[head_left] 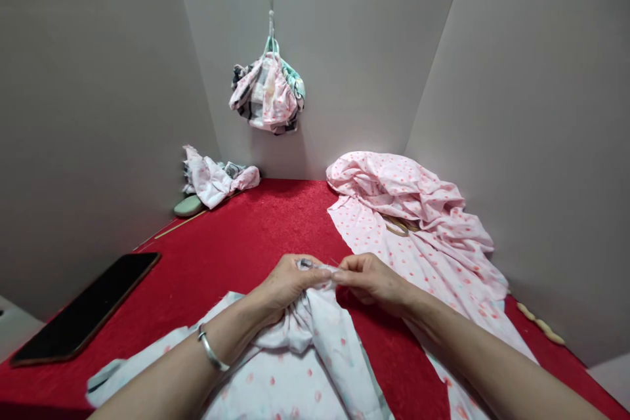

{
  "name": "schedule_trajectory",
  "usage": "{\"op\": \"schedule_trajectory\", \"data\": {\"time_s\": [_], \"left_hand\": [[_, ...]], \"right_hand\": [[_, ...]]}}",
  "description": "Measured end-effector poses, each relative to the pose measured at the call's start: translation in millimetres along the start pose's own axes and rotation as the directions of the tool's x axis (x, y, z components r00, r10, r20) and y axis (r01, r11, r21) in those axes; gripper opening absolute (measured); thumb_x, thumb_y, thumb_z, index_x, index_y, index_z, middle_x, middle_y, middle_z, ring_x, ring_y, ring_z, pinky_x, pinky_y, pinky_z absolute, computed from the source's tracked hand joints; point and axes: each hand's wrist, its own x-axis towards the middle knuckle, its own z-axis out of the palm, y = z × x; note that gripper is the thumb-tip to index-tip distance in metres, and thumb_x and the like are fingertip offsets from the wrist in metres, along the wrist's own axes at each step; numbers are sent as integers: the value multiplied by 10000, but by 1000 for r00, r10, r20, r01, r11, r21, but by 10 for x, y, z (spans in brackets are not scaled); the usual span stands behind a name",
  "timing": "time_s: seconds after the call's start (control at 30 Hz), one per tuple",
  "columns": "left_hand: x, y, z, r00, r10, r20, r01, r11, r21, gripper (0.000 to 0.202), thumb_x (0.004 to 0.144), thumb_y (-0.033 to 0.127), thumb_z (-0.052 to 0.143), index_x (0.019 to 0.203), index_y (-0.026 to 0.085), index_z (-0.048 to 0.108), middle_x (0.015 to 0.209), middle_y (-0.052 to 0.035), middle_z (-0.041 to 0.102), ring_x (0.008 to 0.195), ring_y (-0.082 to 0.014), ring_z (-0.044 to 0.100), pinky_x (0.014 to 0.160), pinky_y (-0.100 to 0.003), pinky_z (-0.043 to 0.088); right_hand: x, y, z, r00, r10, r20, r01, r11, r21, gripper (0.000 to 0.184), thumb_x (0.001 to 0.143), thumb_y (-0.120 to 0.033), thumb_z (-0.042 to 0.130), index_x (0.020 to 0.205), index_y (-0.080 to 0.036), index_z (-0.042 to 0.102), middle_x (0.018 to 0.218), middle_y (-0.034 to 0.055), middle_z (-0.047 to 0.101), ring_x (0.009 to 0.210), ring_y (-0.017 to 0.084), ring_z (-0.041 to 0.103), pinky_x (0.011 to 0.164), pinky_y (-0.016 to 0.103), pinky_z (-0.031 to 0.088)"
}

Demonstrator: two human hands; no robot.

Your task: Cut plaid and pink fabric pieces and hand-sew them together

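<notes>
My left hand (288, 282) is shut on a gathered fold of white cloth with small pink dots (315, 341), which spreads out over my lap side of the table. A silver bangle (211, 351) circles my left wrist. My right hand (371, 282) meets it, with finger and thumb pinched on a thin sewing needle (335, 262) at the top of the fold. The needle is small and partly hidden by my fingers. A thread cannot be made out. To the right of my right hand lies a large crumpled pink polka-dot cloth (418, 256).
Red velvety cloth (221, 236) covers the table. A black tablet or phone (83, 308) lies at its left edge. Crumpled fabric (216, 177) and a green slipper-like object (188, 205) sit at the far left corner. A fabric bundle (268, 92) hangs on the grey partition (369, 65).
</notes>
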Motion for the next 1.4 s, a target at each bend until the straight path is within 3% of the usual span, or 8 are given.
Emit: {"op": "schedule_trajectory", "data": {"time_s": [0.3,0.47,0.6,0.7,0.8,0.9,1.13,1.4], "left_hand": [[13,-72,95,999,-29,40,27,999,45,242,601,325,710,627,138,558,488,58,449,438,-65,370,460,-214,250],[20,-119,109,999,7,53,-11,997,78,240,602,328,703,639,137,562,504,50,464,446,-70,384,464,-220,261],[31,-147,91,999,14,49,-18,997,78,258,597,341,712,651,133,569,504,56,466,443,-67,378,469,-221,259],[34,-144,87,999,5,45,-8,997,74,267,591,346,720,629,132,564,496,58,469,438,-63,373,466,-216,247],[29,-128,89,997,-17,75,15,1000,16,271,587,341,733,649,128,578,526,40,517,461,-74,421,484,-215,279],[28,-111,91,995,-24,101,23,1000,10,294,590,356,748,698,117,615,563,22,549,488,-83,449,506,-221,307],[48,-96,103,999,-33,11,31,993,111,252,600,332,720,677,111,626,520,40,504,458,-64,394,480,-215,275],[27,-75,83,999,-36,24,34,996,79,247,596,325,726,649,118,601,504,46,500,445,-58,397,467,-203,266]], "right_hand": [[-254,75,-19,981,-53,-186,47,998,-36,352,660,-419,713,561,-169,485,384,-110,317,350,25,191,360,193,85],[-342,204,58,941,-168,-294,145,984,-99,323,688,-390,692,564,-160,502,434,-81,378,389,35,257,373,193,145],[-276,241,9,912,-221,-345,200,975,-95,207,726,-353,632,722,-156,568,461,-86,409,386,42,302,373,185,210],[-243,124,-56,880,-266,-393,248,964,-97,265,737,-348,598,915,-153,581,503,-77,490,394,57,406,401,190,310],[-236,-49,-67,882,-346,-320,319,938,-137,390,719,-381,651,1022,-153,563,659,-11,634,506,103,568,508,236,451],[-230,-83,-38,889,-395,-231,365,917,-162,332,719,-407,680,917,-173,551,686,13,665,565,144,623,524,266,490],[-244,282,-30,933,-288,-215,244,947,-211,254,771,-401,646,771,-152,596,577,-34,556,421,56,424,379,184,333],[-231,312,-41,942,-312,-123,273,927,-258,242,877,-421,519,805,-191,505,551,-72,461,415,54,357,384,189,250]]}}
